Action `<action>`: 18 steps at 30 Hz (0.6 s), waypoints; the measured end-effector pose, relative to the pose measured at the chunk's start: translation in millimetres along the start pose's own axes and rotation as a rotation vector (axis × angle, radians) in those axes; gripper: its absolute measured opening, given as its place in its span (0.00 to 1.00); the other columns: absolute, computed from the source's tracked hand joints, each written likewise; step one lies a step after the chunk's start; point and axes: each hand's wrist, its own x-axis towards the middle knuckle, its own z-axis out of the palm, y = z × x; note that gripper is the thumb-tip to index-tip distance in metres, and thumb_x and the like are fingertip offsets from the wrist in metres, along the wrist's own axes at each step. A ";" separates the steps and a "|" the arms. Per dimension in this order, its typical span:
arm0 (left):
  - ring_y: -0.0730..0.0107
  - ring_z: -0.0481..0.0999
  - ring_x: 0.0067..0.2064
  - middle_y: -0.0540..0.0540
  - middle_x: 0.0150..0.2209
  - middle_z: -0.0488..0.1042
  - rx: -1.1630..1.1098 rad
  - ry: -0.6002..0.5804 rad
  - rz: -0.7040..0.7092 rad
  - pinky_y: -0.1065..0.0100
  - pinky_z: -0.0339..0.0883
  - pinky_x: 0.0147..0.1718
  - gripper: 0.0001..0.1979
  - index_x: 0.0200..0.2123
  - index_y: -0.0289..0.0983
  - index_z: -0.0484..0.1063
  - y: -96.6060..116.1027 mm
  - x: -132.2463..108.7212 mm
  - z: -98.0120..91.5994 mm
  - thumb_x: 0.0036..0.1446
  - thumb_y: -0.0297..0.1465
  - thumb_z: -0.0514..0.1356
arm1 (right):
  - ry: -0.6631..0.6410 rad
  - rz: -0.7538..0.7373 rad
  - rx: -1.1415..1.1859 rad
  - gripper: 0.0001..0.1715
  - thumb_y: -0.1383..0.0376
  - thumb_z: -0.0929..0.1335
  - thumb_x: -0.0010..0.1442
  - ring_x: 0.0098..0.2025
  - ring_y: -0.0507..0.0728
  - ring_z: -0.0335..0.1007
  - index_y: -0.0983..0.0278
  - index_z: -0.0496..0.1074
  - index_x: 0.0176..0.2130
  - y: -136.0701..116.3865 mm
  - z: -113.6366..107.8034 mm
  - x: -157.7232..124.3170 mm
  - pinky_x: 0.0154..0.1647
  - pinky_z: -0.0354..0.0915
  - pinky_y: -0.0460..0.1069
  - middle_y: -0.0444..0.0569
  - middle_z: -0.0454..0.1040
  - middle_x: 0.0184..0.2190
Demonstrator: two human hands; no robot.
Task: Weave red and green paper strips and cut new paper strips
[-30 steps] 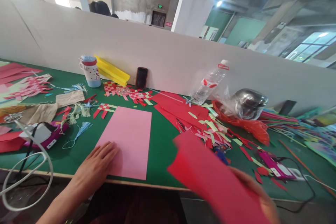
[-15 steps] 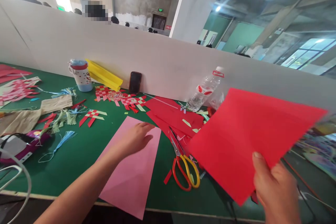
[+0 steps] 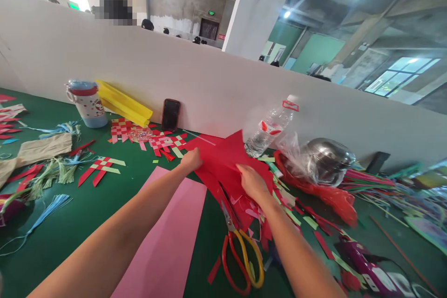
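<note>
Green tabletop [image 3: 80,223] littered with offcuts, backed by white partition [image 3: 157,60]. Red sheet [image 3: 223,151] held over flat red paper [image 3: 261,170], beyond the scissors [image 3: 229,226]. Its right side is pinched by the right hand [image 3: 254,184]; left hand [image 3: 192,159] placed at its left edge, grip can't be told. Step looks like sheet placing/aligning. Next move: edges to be squared, blades avoided. Pink sheet [image 3: 174,233] left flat, under left forearm.
</note>
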 end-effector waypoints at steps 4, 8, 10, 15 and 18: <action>0.60 0.75 0.49 0.41 0.53 0.71 -0.076 0.003 0.009 0.54 0.72 0.46 0.18 0.54 0.36 0.68 -4.6 11.3 3.4 0.64 0.37 0.59 | -0.142 -0.062 0.013 0.26 0.55 0.67 0.64 0.59 0.63 0.64 0.62 0.66 0.58 2.5 27.2 3.8 0.58 0.63 0.65 0.54 0.65 0.61; 0.60 0.75 0.49 0.41 0.53 0.71 -0.143 0.038 0.055 0.54 0.72 0.46 0.18 0.54 0.36 0.68 -6.5 17.0 5.8 0.64 0.37 0.59 | -0.210 -0.104 0.011 0.36 0.47 0.66 0.62 0.66 0.66 0.56 0.63 0.63 0.62 0.4 32.5 5.1 0.65 0.56 0.64 0.59 0.62 0.64; 0.60 0.74 0.49 0.41 0.53 0.71 -0.169 0.064 0.075 0.54 0.72 0.46 0.18 0.54 0.36 0.68 -6.6 17.7 5.0 0.64 0.37 0.59 | -0.220 -0.128 0.005 0.35 0.48 0.66 0.63 0.66 0.66 0.56 0.64 0.63 0.62 -2.2 32.7 6.8 0.65 0.55 0.64 0.60 0.63 0.63; 0.60 0.74 0.50 0.40 0.54 0.70 -0.188 0.091 0.075 0.53 0.72 0.47 0.18 0.55 0.36 0.68 -6.4 17.9 -0.2 0.64 0.37 0.59 | -0.197 -0.170 -0.025 0.24 0.56 0.67 0.65 0.60 0.63 0.63 0.62 0.66 0.58 -8.2 33.3 8.0 0.60 0.61 0.65 0.54 0.65 0.61; 0.59 0.74 0.50 0.41 0.54 0.70 -0.206 0.047 0.054 0.53 0.72 0.47 0.18 0.55 0.36 0.68 -5.8 19.7 -1.5 0.64 0.37 0.60 | -0.178 -0.175 -0.037 0.22 0.58 0.67 0.65 0.58 0.62 0.65 0.62 0.67 0.57 -11.2 33.8 6.9 0.58 0.64 0.64 0.54 0.66 0.59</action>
